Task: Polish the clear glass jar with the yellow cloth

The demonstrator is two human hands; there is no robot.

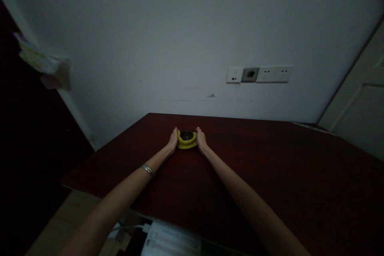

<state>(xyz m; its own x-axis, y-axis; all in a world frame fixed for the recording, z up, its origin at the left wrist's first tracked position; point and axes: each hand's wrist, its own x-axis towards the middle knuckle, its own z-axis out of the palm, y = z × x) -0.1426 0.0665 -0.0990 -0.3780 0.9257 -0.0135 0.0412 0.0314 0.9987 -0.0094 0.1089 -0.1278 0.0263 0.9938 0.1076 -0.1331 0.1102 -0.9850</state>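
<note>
A small round yellow object with a dark top [187, 140] sits near the far middle of a dark red wooden table [270, 176]. My left hand [173, 141] is cupped against its left side and my right hand [201, 140] against its right side. Both hands press on it from either side with fingers together. A silver bracelet [147, 169] is on my left wrist. Both arms stretch far forward over the table.
A white wall stands behind the table with a row of sockets [259, 75]. A pale door [360, 112] is at the right. A dark cabinet with some paper or cloth [42, 64] on it is at the left. White papers [171, 242] lie below the table's near edge.
</note>
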